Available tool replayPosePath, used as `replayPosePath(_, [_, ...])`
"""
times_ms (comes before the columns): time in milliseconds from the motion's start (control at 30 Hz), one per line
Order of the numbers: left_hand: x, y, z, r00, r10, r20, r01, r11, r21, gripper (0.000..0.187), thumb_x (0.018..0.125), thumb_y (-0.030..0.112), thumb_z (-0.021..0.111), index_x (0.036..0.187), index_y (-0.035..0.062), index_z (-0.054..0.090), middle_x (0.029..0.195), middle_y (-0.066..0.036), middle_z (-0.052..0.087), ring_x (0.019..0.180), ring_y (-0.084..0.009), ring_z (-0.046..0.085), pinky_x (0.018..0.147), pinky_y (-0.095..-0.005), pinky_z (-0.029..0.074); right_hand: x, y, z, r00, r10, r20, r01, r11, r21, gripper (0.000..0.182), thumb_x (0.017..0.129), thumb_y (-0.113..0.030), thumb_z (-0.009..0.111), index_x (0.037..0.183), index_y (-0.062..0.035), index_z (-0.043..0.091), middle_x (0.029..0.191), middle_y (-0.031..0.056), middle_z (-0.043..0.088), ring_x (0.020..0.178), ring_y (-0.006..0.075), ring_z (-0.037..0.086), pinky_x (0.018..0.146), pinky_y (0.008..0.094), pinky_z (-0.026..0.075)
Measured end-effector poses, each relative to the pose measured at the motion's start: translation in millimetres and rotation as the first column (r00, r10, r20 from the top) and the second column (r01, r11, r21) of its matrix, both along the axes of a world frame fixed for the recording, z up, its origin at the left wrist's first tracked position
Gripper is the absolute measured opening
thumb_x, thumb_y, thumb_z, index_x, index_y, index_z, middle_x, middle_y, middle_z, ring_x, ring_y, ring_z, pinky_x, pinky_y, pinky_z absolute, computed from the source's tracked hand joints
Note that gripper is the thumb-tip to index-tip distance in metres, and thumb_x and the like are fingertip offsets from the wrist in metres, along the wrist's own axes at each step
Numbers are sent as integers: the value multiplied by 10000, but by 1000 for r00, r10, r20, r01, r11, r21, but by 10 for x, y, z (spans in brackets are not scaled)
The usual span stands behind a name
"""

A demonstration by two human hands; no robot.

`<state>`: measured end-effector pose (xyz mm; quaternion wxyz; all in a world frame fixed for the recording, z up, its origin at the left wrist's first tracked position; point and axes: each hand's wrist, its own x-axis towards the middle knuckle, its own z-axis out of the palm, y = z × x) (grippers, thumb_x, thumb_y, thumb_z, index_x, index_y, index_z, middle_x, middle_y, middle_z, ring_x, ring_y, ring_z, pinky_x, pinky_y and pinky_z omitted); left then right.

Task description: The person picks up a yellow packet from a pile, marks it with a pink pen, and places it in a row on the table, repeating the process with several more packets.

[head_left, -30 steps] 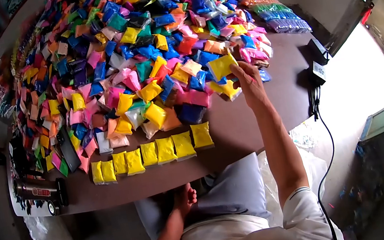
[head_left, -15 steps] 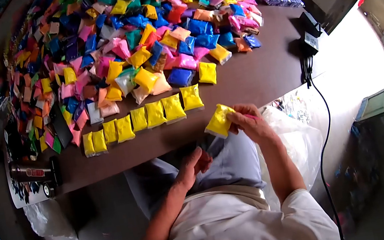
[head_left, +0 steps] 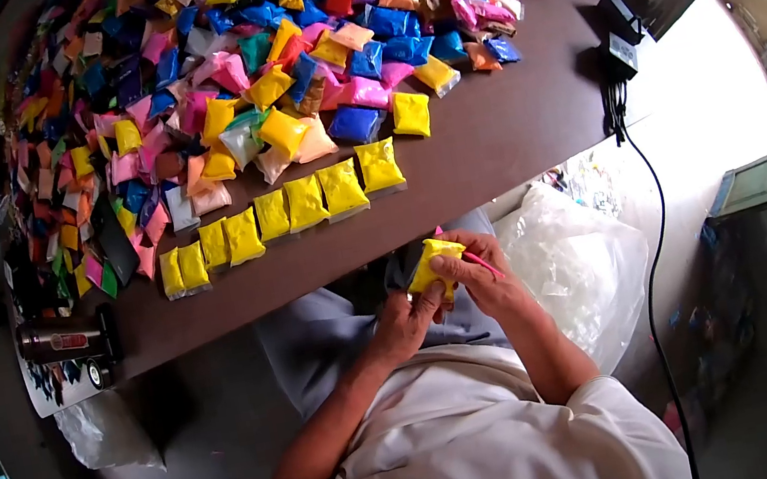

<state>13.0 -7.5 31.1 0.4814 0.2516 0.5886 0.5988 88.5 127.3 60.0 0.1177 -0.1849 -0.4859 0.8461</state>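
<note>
Over my lap, just off the table edge, both hands are closed on a small yellow packet [head_left: 430,265]. My left hand [head_left: 402,324] pinches its lower end. With thumb and fingers, my right hand [head_left: 481,276] grips the packet's right side, and a thin pink stick-like tool [head_left: 483,264] is tucked in the same hand. On the table ahead lies a row of similar yellow packets [head_left: 304,202], side by side. Another yellow packet [head_left: 412,116] rests beyond the row's right end.
A large heap of multicoloured packets [head_left: 313,58] covers the far side of the brown table [head_left: 508,132]. At the left corner lies a dark flask [head_left: 65,339]. Black adapters [head_left: 619,53] with hanging cables sit at the right edge, above a clear plastic bag [head_left: 576,268].
My right hand has brought the yellow packet down and toward my body. My left hand has moved up and right and taken hold of the packet's lower end.
</note>
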Motion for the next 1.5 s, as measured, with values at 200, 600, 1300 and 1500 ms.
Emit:
replayPosePath(200, [-29,24,11,998,-53,-17,54,998,23,392,916,397,439,838,29,550,701,-17,566,598,-68,476,559,-208,407,-30,-95,-109,986,-167,-18,163,980,-115,213,823,-172,614,912,18,575,737,68,604,525,106,550,445,213,440])
replayPosePath(600, [142,-56,-6,997,63,32,-63,998,-1,450,912,402,451,754,3,585,645,-21,589,559,-75,498,520,-220,408,108,-163,-130,994,-108,-4,103,961,-257,204,862,-209,536,912,-11,537,735,96,592,509,174,570,405,265,458])
replayPosePath(1300, [426,-235,9,998,-10,63,12,999,-40,422,910,392,460,792,9,593,669,-18,588,564,-68,493,522,-212,402,347,-229,-221,995,-100,-6,91,923,-374,226,829,-180,556,981,-15,531,859,106,591,702,181,582,593,277,479])
replayPosePath(1500, [355,-291,-8,994,-27,107,28,1000,-5,392,913,377,457,803,16,562,714,-41,586,579,-89,503,547,-216,419,411,-199,-186,993,-4,-119,-64,824,-564,288,822,-171,498,1052,3,487,900,133,576,763,234,584,657,322,488])
